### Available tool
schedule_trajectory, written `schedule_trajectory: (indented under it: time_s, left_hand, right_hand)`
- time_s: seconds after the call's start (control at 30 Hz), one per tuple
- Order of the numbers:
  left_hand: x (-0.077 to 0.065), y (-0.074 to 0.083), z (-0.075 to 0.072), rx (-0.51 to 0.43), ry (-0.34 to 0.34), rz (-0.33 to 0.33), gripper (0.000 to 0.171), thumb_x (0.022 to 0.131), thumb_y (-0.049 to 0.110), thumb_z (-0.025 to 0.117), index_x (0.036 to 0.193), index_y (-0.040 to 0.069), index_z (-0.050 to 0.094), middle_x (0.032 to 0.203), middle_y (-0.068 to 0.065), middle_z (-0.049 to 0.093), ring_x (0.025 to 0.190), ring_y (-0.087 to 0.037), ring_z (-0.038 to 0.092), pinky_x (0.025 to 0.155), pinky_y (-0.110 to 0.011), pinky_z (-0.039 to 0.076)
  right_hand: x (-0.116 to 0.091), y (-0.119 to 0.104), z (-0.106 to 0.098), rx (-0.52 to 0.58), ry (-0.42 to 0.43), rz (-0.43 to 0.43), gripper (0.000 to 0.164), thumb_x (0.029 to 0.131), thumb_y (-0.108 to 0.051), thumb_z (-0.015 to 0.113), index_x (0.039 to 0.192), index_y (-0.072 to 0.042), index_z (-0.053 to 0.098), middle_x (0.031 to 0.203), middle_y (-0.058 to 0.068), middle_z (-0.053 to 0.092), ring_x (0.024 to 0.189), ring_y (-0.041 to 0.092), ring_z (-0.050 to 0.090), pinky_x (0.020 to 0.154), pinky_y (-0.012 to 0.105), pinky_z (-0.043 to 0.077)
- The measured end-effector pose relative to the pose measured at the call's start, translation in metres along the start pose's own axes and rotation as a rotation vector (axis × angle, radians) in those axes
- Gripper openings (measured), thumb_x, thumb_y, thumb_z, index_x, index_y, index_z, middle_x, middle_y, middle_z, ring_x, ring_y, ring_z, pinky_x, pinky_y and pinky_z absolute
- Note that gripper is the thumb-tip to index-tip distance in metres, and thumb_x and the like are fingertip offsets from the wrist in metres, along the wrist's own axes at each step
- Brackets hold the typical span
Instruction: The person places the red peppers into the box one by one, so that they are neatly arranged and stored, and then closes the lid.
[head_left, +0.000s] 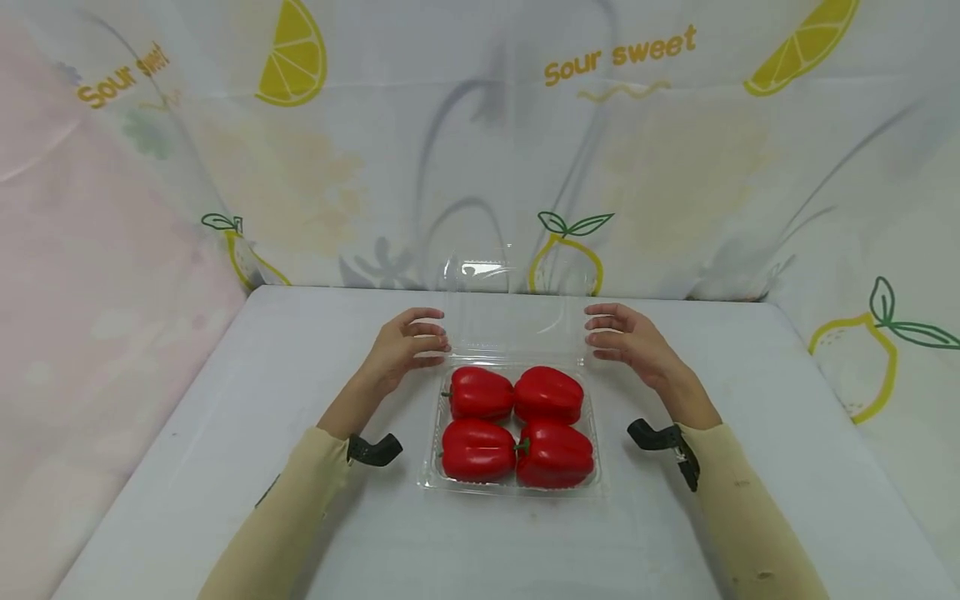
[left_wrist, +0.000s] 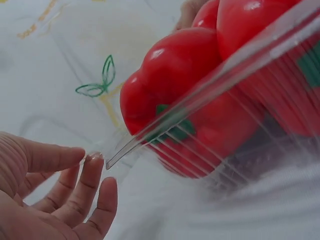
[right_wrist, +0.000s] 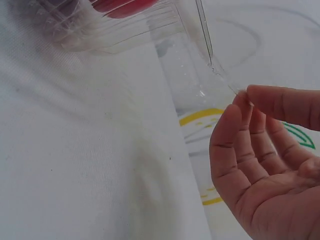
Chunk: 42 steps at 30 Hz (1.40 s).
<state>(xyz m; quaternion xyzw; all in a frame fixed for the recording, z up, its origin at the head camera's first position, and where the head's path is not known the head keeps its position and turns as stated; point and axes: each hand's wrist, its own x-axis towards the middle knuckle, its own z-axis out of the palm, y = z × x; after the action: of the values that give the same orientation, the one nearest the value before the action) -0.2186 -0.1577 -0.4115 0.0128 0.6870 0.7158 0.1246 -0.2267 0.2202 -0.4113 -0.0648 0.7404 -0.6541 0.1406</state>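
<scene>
A clear plastic clamshell box [head_left: 510, 492] lies on the table with its see-through lid [head_left: 517, 321] raised at the back. Several red bell peppers [head_left: 551, 454] fill its base in two rows; a green stem shows on one. At the lid's left edge, my left hand [head_left: 408, 346] pinches the thin plastic between thumb and fingertips, as the left wrist view shows with the hand [left_wrist: 65, 190] beside a pepper [left_wrist: 175, 80]. My right hand [head_left: 626, 337] pinches the opposite edge; in the right wrist view the thumb and fingers of that hand [right_wrist: 265, 160] meet on the clear plastic [right_wrist: 220, 75].
A white-covered table [head_left: 300, 358] extends on both sides of the box. Behind it hangs a cloth backdrop [head_left: 420, 125] printed with lemons and lettering. Black wrist mounts [head_left: 375, 450] sit on both forearms, over pale yellow sleeves [head_left: 750, 508].
</scene>
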Motion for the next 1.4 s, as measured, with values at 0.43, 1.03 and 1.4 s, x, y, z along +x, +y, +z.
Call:
schedule_trajectory:
  time_s: [0.43, 1.03, 1.4]
  left_hand:
    - [-0.014, 0.003, -0.008, 0.259, -0.007, 0.281, 0.024, 0.087, 0.003, 0.074, 0.108, -0.003, 0.064, 0.102, -0.016, 0.065, 0.093, -0.024, 0.069, 0.082, -0.031, 0.057]
    - [-0.041, -0.006, -0.013, 0.875, -0.015, 0.728, 0.026, 0.082, -0.007, 0.075, 0.103, 0.008, 0.071, 0.103, -0.003, 0.071, 0.098, -0.019, 0.066, 0.084, -0.039, 0.056]
    - [-0.065, -0.013, -0.014, 0.998, -0.12, 0.726, 0.027, 0.092, 0.007, 0.067, 0.119, 0.003, 0.066, 0.127, -0.007, 0.061, 0.12, -0.024, 0.057, 0.096, -0.044, 0.05]
  right_hand:
    - [-0.015, 0.0, -0.003, -0.075, -0.011, -0.272, 0.018, 0.092, -0.001, 0.067, 0.108, 0.002, 0.061, 0.098, 0.005, 0.067, 0.09, 0.018, 0.066, 0.08, 0.029, 0.057]
    - [-0.047, 0.004, -0.003, -0.426, -0.051, -0.455, 0.018, 0.086, 0.007, 0.069, 0.099, -0.004, 0.074, 0.1, 0.007, 0.072, 0.093, 0.008, 0.064, 0.077, 0.024, 0.055]
    - [-0.069, 0.004, 0.003, -0.725, -0.14, -0.513, 0.024, 0.085, -0.013, 0.075, 0.108, -0.019, 0.072, 0.115, -0.003, 0.068, 0.106, 0.017, 0.062, 0.075, 0.038, 0.056]
